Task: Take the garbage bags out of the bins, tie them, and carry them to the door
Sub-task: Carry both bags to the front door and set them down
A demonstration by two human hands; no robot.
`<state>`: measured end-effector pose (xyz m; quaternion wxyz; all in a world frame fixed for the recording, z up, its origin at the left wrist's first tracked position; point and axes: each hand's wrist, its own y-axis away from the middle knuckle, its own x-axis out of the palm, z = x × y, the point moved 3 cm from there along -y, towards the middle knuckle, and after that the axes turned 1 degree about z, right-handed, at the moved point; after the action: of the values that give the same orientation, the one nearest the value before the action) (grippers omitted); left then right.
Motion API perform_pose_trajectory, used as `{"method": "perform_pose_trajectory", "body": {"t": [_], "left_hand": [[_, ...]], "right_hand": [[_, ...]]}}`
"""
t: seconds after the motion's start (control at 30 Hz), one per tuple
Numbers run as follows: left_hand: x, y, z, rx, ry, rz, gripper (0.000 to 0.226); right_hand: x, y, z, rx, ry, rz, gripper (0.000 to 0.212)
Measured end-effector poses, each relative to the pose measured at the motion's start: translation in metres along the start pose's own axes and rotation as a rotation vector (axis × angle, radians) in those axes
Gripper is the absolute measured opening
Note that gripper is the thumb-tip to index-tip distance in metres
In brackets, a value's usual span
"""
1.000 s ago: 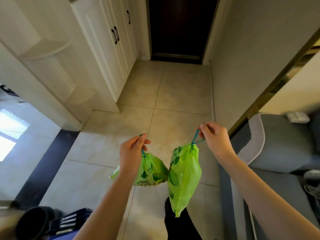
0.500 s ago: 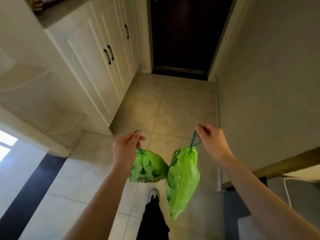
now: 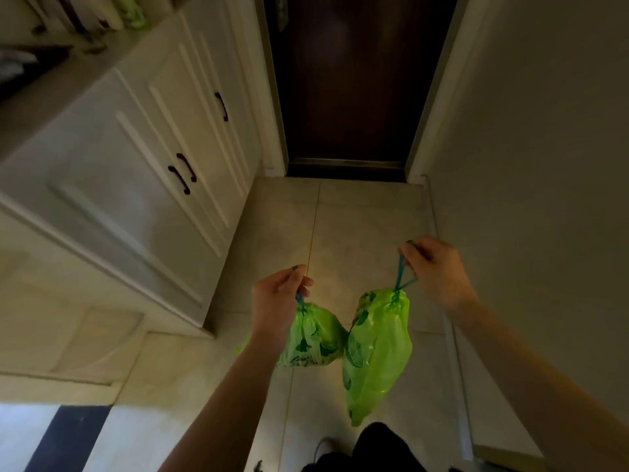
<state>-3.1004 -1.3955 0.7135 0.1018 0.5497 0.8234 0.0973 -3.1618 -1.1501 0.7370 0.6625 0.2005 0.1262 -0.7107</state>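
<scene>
While both arms reach forward in the head view, the left hand pinches the teal drawstring of a small green garbage bag, fingers and thumb curled tight round the cord, so the bag hangs just below the wrist. The right hand grips the teal drawstring loop of a longer green garbage bag, which dangles lower and touches the first bag at its side. Both bags hang above the pale tiled floor, their necks cinched shut. Ahead, a dark door stands closed in its white frame. White cabinets with dark handles run along the left, and a plain wall rises on the right. A dark trouser leg shows at the bottom edge.
</scene>
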Motion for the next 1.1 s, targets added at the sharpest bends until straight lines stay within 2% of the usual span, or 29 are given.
{"method": "perform_pose_trajectory", "body": {"t": [0.17, 0.3, 0.43, 0.63, 0.83, 0.97, 1.1], "left_hand": [[0.038, -0.094, -0.021, 0.004, -0.007, -0.036, 0.018], [0.068, -0.172, -0.033, -0.035, 0.024, -0.171, 0.015], [0.096, -0.238, -0.049, -0.072, 0.056, -0.306, 0.015], [0.128, -0.334, -0.070, -0.089, 0.118, -0.387, 0.014], [0.153, -0.438, -0.092, -0.083, 0.133, -0.378, 0.012], [0.175, -0.512, -0.096, -0.121, 0.140, -0.346, 0.016], [0.197, -0.582, -0.102, -0.178, 0.120, -0.298, 0.015]], "right_hand": [[0.008, -0.110, -0.001, -0.030, -0.034, 0.026, 0.020], [0.020, -0.198, -0.005, -0.044, -0.039, 0.086, 0.022], [0.030, -0.281, 0.000, -0.041, -0.041, 0.221, 0.023], [0.036, -0.402, 0.016, -0.037, -0.037, 0.275, 0.027], [0.053, -0.522, 0.031, -0.004, -0.051, 0.244, 0.026], [0.074, -0.599, 0.037, -0.001, -0.055, 0.249, 0.034], [0.090, -0.668, 0.043, 0.045, -0.054, 0.250, 0.025]]}}
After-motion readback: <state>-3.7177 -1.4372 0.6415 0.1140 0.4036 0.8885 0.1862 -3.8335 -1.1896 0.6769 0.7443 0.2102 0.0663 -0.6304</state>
